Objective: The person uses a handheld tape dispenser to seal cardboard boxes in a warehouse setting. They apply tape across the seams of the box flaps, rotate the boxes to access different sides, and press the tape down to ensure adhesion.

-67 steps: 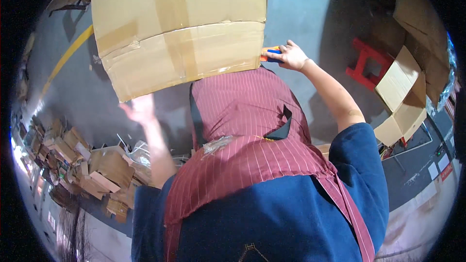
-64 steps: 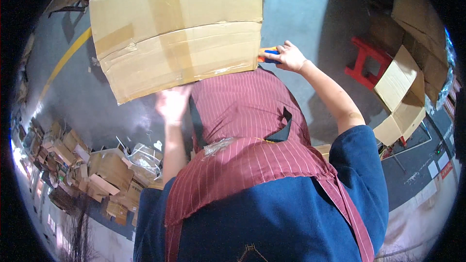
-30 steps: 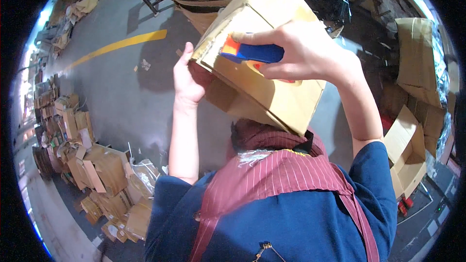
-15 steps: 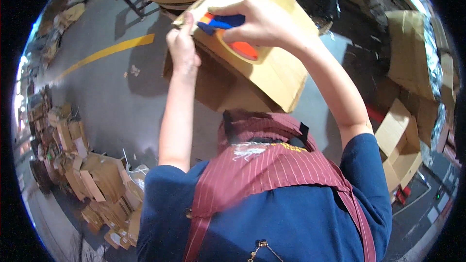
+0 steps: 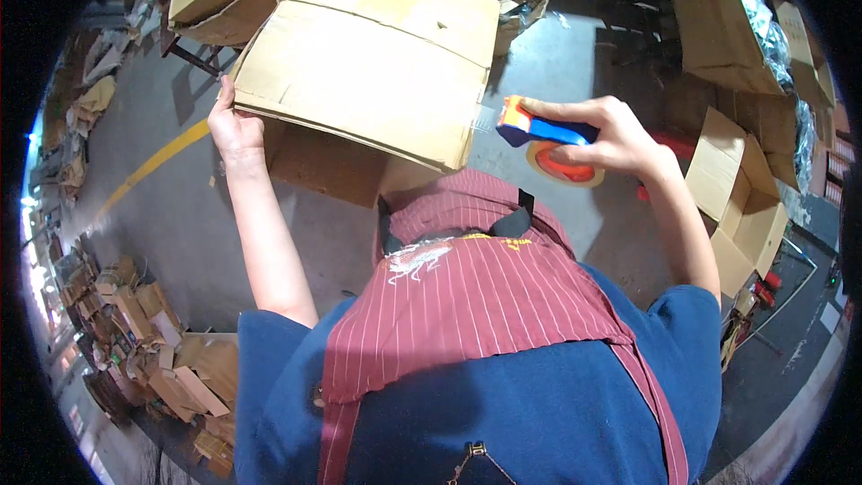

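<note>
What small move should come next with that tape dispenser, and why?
I'd probably bring the tape dispenser down against the right side of the cardboard box: a clear strip of tape appears to span from that edge to the dispenser, which the right hand holds off the box, while the left hand grips the left corner.

Here's the big cardboard box [image 5: 368,63], blocking the straight path between left hand [image 5: 237,133] and right hand [image 5: 620,136]! Just left of the tape dispenser [image 5: 561,133] in the right hand there's a slim gap, but a strip of clear tape [image 5: 486,118] spans it. Farther right, an open carton [image 5: 750,207] narrows the way. Left of the left hand, wide room over grey floor [image 5: 166,233], bounded nearer the body by heaped cardboard [image 5: 144,323].
</note>
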Available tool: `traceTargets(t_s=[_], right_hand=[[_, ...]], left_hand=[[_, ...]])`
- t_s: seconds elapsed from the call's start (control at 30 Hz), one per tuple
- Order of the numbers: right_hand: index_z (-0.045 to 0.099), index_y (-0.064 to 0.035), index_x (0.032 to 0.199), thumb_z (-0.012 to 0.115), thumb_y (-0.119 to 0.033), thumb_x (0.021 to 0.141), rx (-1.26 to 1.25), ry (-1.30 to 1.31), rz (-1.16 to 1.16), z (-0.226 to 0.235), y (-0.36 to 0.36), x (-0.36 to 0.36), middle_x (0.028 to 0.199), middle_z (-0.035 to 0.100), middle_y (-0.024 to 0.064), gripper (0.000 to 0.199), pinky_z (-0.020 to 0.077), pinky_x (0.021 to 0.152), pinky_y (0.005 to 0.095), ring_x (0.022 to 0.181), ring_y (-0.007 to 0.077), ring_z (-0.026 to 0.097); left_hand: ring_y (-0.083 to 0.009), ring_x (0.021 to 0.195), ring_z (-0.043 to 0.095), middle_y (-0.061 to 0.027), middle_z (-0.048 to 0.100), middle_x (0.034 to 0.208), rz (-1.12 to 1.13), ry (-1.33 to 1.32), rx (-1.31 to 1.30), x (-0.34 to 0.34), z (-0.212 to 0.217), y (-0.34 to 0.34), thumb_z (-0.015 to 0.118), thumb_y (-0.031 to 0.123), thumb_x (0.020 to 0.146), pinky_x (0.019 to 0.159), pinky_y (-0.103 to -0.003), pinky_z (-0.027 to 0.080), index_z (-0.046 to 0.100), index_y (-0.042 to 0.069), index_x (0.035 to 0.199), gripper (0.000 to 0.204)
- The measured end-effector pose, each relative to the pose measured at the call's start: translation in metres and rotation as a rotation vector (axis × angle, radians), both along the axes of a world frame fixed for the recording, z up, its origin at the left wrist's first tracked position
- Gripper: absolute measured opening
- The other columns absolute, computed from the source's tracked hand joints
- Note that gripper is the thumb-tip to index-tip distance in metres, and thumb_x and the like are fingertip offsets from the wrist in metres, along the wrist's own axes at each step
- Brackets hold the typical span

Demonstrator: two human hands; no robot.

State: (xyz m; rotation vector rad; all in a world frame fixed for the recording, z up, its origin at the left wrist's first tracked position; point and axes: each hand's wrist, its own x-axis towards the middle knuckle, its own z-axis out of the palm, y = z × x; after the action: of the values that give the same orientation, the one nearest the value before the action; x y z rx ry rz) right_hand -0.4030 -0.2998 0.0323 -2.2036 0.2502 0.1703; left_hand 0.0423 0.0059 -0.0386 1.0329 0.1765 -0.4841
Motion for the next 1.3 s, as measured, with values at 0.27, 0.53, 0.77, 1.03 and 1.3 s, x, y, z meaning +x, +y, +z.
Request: traceTargets(t_s=[0.27,0.53,0.77,1.03,1.3], right_hand=[[0.061,-0.0302,0.14,0.07,-0.053,0.08,-0.015,0.044,-0.043,-0.046,0.027,-0.017,0.111,0.073,0.0157,0.065,0.0577,0.084,0.0388,0.095,0.0322,0.073],[0.057,-0.0273,0.144,0.076,-0.043,0.079,0.228,-0.226,-0.191,-0.134,0.081,0.0,0.12,0.071,0.0156,0.07,0.0552,0.091,0.038,0.103,0.0306,0.072],[0.056,-0.0203,0.145,0.076,-0.033,0.08,0.29,-0.297,-0.234,-0.117,0.086,-0.011,0.125,0.069,0.0165,0.069,0.0527,0.096,0.036,0.11,0.0267,0.07],[0.059,-0.025,0.142,0.075,-0.043,0.08,0.205,-0.148,-0.201,-0.103,0.089,-0.052,0.108,0.072,0.0177,0.066,0.0557,0.086,0.0385,0.096,0.0329,0.072],[0.067,-0.0188,0.134,0.076,-0.029,0.067,0.285,0.166,-0.13,-0.095,0.086,0.046,0.112,0.074,0.016,0.068,0.0575,0.08,0.0357,0.082,0.0253,0.073]], left_hand=[[-0.0347,0.13,0.055,-0.0228,0.057,0.139,-0.045,0.06,-0.013,-0.015,0.023,-0.014,0.046,0.023,0.107,0.113,-0.051,0.042,0.05,-0.01,0.135,0.044],[-0.0306,0.118,0.061,-0.0163,0.06,0.13,-0.262,0.36,-0.11,-0.171,0.004,-0.049,0.053,0.021,0.102,0.101,-0.047,0.052,0.052,-0.002,0.133,0.039],[-0.028,0.12,0.061,-0.0164,0.058,0.135,-0.456,0.325,0.081,-0.243,0.009,-0.072,0.061,0.026,0.101,0.104,-0.044,0.05,0.049,-0.002,0.137,0.047],[-0.0293,0.117,0.062,-0.0183,0.06,0.13,-0.409,0.326,0.042,-0.234,0.007,-0.062,0.062,0.018,0.1,0.102,-0.044,0.052,0.049,-0.007,0.135,0.045],[-0.034,0.122,0.06,-0.0229,0.058,0.132,-0.411,0.355,-0.05,-0.236,0.005,-0.069,0.054,0.016,0.103,0.104,-0.05,0.051,0.045,-0.008,0.138,0.043]])
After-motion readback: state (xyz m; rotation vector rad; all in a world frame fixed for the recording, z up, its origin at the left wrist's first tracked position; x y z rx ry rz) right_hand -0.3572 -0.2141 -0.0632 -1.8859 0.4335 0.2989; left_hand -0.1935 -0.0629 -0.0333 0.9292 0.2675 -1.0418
